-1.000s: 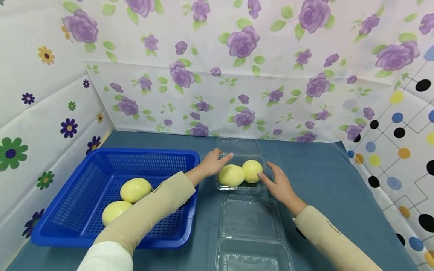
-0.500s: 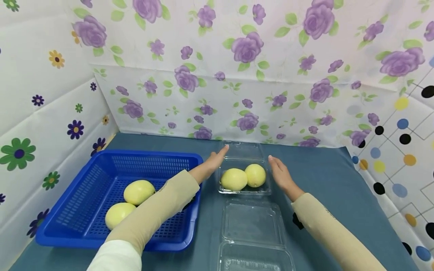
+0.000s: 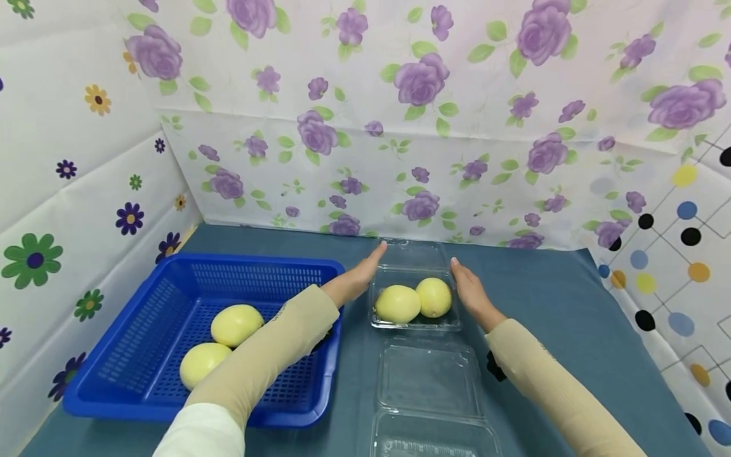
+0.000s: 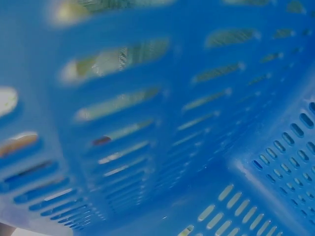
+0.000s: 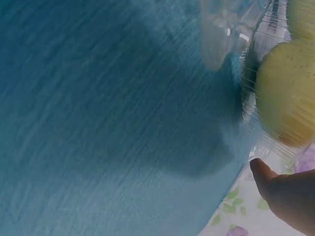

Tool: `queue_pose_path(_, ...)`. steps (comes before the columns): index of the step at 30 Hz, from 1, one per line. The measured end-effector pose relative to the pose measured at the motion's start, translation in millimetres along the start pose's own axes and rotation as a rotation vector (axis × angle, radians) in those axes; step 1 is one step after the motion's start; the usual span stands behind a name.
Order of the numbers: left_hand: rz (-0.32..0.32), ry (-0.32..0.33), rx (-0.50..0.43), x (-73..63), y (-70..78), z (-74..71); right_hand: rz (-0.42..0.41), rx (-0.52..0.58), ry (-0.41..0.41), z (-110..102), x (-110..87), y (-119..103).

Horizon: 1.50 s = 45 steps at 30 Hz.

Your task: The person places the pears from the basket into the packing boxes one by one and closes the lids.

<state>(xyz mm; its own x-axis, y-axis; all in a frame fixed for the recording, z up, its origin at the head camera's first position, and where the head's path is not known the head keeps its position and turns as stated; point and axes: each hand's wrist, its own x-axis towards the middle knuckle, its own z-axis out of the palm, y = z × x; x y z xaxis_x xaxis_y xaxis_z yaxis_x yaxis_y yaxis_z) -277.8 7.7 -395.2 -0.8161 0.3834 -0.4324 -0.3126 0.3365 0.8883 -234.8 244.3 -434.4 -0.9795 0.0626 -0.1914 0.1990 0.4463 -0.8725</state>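
Two pale yellow, oval fruits (image 3: 398, 304) lie side by side in a clear plastic clamshell box (image 3: 417, 327). Its lid (image 3: 412, 255) is folded back flat towards the wall. My left hand (image 3: 361, 274) is at the box's left side, fingers straight and pointing at the lid. On the opposite side, my right hand (image 3: 471, 291) has its fingers straight too. Whether either palm touches the plastic, I cannot tell. The right wrist view shows a speckled fruit (image 5: 285, 93) through the ribbed box wall, with part of the right hand (image 5: 290, 196) below. The left wrist view shows only basket wall, hiding the left hand.
A blue slotted basket (image 3: 200, 412) stands at left beneath my left forearm, holding two similar fruits (image 3: 237, 325). Nearer me lies a second clear box (image 3: 436, 416), its lid (image 3: 429, 377) opened out. Flowered sheets (image 3: 342, 158) rise behind the blue-green tabletop (image 3: 548, 304).
A second ago my fingers were over the box, the right ones touching a fruit. Both hands have since drawn outwards and straightened along its sides. In the last half second little has moved.
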Motion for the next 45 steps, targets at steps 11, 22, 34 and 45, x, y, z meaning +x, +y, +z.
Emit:
queue_pose_path(11, 0.016, -0.040, -0.055, 0.3, -0.2, -1.8, -0.007, 0.073, -0.038, -6.6, 2.5, 4.1)
queue_pose_path(22, 0.025, 0.010, -0.098, -2.5, 1.5, -1.5, -0.034, 0.284, -0.086, -8.8, -1.5, 2.5)
queue_pose_path(34, 0.023, 0.035, -0.178, -3.0, 3.2, -4.5, -0.078, 0.454, -0.088, -7.7, -3.3, 4.2)
queue_pose_path(45, 0.017, 0.079, -0.286, -2.1, 4.1, -3.7, -0.079, 0.555, -0.057, -7.5, -5.8, 2.0)
